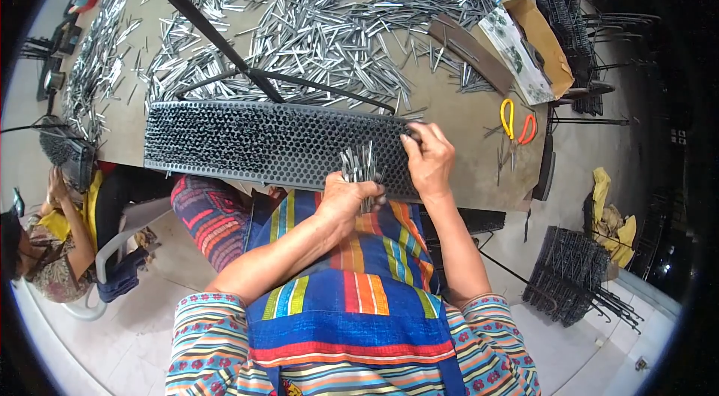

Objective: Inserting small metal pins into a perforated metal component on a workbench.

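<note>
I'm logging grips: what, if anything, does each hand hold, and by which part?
Left hand: a bundle of thin metal strips, gripped below its splayed upper ends. Right hand, at the perforated black board: whether it holds anything cannot be told.

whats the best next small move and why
Probably bring the right hand to the metal strips bunched in the left hand and draw one out: many holes in the middle of the black panel look open, while its left part bristles with dark pieces.
</note>
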